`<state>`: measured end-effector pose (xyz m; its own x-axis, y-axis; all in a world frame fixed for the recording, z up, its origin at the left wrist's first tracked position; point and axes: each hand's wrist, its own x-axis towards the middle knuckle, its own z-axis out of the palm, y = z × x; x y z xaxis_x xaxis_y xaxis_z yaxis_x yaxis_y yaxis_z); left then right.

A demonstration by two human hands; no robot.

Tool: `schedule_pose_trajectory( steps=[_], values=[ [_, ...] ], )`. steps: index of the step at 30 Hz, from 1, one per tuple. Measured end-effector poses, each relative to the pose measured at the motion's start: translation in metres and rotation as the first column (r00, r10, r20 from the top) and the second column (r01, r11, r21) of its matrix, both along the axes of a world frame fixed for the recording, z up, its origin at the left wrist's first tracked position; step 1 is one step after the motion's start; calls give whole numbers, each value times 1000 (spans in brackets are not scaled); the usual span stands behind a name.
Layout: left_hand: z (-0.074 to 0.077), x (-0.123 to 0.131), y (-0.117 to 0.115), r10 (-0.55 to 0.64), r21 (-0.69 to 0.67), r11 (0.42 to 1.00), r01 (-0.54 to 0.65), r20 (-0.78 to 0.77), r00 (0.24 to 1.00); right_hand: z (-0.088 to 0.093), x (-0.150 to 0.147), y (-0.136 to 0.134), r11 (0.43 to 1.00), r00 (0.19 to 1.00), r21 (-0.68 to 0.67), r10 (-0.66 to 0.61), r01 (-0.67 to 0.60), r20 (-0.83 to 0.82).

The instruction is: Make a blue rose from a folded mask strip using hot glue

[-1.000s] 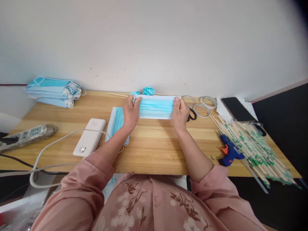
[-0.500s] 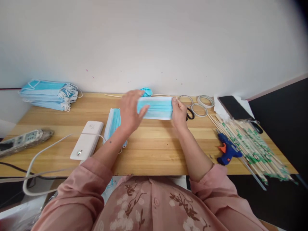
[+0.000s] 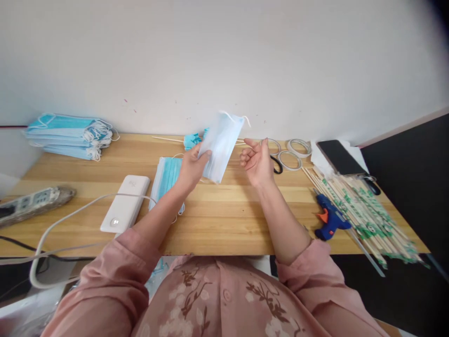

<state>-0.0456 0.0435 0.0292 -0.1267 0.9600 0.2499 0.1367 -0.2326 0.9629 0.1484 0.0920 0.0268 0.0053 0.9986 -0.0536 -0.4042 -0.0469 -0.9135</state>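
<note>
My left hand (image 3: 192,167) grips a pale blue face mask (image 3: 223,146) by its lower left side, thumb in front. The mask is tilted above the table, its white ear loops sticking out at the top. To the right of it, my right hand (image 3: 258,163) holds nothing, palm partly up and fingers loosely curled and apart. Behind the held mask lies a blue crumpled flower-like piece (image 3: 191,141) beside a thin wooden stick (image 3: 167,139). More masks (image 3: 167,175) rest on the table under my left forearm.
A stack of masks (image 3: 70,135) sits at the back left. A white power bank (image 3: 125,204) with a cable and a power strip (image 3: 37,203) lie at left. On the right are tape rolls (image 3: 290,160), black-handled scissors (image 3: 277,164), a blue glue gun (image 3: 329,217), wrapped sticks (image 3: 368,215) and a phone (image 3: 341,157).
The mask has passed from my right hand to my left and turned from level to tilted, its paler side now showing. My right hand has let go and opened.
</note>
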Motion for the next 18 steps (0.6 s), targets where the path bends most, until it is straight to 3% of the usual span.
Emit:
schedule_pose_trajectory(
  steps=[2, 5, 8, 13, 18],
  values=[
    [2, 0, 2, -13, -123, 992, 43, 232, 973, 3, 0, -3, 1000, 1000, 30, 6, -6, 12],
    [2, 5, 1, -28, -188, 977, 103, 363, 931, 5, -4, -8, 987, 990, 73, 139, -142, 38],
    [3, 8, -1, -27, -227, 967, 112, 346, 938, 4, -8, -13, 965, 968, 105, 231, -241, 93],
    [4, 7, -3, -87, -268, 949, 164, 277, 957, -2, -8, -14, 978, 960, 100, 155, -182, 232],
    [4, 5, -2, -117, -242, 954, 176, 239, 964, -2, -9, -14, 979, 957, 96, 150, -179, 249]
  ],
)
